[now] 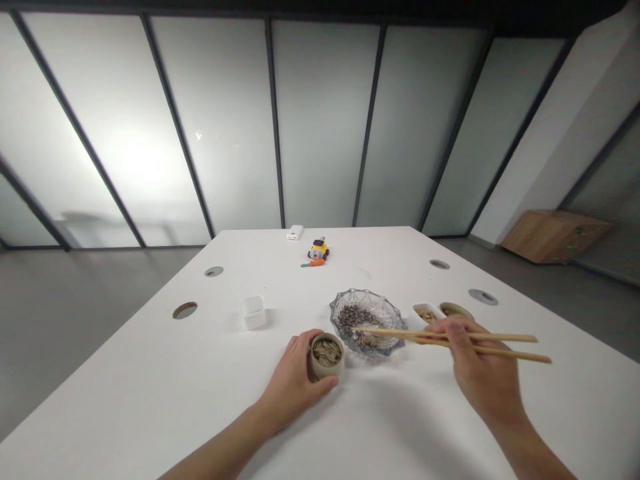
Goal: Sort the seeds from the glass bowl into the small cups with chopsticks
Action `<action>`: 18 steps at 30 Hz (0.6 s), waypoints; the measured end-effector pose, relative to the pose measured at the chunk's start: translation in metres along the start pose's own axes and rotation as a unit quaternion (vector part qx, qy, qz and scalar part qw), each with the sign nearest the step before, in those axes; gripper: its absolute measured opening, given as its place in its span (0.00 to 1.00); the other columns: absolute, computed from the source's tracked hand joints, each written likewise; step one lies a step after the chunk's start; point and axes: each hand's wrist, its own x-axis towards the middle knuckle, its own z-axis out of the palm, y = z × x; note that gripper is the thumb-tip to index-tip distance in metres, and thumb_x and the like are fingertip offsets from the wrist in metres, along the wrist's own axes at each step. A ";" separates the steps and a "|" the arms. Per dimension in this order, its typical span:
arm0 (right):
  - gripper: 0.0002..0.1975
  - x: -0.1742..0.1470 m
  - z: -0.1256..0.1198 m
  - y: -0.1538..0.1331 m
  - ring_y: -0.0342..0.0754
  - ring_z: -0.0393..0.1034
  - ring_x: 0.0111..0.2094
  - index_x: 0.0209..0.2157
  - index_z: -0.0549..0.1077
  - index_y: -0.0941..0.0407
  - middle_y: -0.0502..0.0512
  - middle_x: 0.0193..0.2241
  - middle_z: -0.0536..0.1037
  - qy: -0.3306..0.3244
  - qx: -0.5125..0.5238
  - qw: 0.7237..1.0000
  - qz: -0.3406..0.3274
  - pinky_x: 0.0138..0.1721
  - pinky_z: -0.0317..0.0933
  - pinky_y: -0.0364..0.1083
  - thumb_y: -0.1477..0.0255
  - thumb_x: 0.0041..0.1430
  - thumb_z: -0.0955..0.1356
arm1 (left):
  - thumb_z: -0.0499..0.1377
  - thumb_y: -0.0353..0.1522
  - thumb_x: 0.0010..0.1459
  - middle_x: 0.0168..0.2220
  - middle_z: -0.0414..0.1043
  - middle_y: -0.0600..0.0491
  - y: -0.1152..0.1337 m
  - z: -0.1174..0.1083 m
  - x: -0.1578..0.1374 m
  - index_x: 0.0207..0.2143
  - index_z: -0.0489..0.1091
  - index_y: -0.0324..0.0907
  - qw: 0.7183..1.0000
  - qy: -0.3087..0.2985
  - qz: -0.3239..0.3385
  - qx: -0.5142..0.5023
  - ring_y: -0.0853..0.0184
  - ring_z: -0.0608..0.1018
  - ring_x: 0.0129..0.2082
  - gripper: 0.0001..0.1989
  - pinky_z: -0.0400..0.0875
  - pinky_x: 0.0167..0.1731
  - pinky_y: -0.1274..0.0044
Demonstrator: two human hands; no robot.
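My left hand (295, 380) is wrapped round a small beige cup (327, 377) filled with striped sunflower seeds (327, 353). In my right hand (483, 370) is a pair of wooden chopsticks (500, 337), their tips pointing left into a clear glass bowl (395, 313) with a scalloped rim. Dark brown beans or nuts (353, 315) lie in the left and back of that bowl, with paler seeds (370, 340) toward its front. Whether the tips pinch anything is too small to tell. Behind my right hand stand a white dish (419, 311) with light brown pieces and a beige cup (457, 311), both partly hidden.
On the white table (150, 387), a small translucent white container (253, 313) stands left of my left hand. Farther back are a yellow toy vehicle (319, 249), a toy carrot (314, 264) and a white box-shaped device (295, 232). Round holes (185, 311) pierce the tabletop near both sides.
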 end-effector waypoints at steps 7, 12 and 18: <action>0.23 0.002 -0.005 0.007 0.52 0.79 0.29 0.29 0.79 0.48 0.52 0.25 0.82 -0.069 -0.074 0.989 -0.112 0.33 0.71 0.49 0.53 0.75 0.63 | 0.69 0.27 0.49 0.58 0.74 0.46 -0.002 0.000 0.000 0.60 0.68 0.47 1.000 0.000 -0.001 0.000 0.51 0.75 0.60 0.35 0.68 0.64 0.60; 0.18 0.000 -0.001 0.013 0.49 0.81 0.32 0.32 0.79 0.48 0.50 0.29 0.83 -0.091 -0.074 0.983 -0.144 0.35 0.71 0.48 0.59 0.75 0.65 | 0.69 0.27 0.49 0.58 0.74 0.46 -0.002 0.000 0.000 0.60 0.68 0.47 1.000 -0.004 0.000 -0.005 0.52 0.74 0.60 0.35 0.67 0.64 0.60; 0.13 0.003 -0.002 0.010 0.46 0.80 0.30 0.34 0.79 0.48 0.46 0.29 0.83 -0.085 -0.058 0.978 -0.182 0.37 0.71 0.47 0.64 0.74 0.67 | 0.69 0.27 0.48 0.57 0.74 0.47 -0.003 0.001 0.000 0.60 0.68 0.47 1.000 0.001 0.000 -0.008 0.52 0.74 0.59 0.35 0.67 0.63 0.60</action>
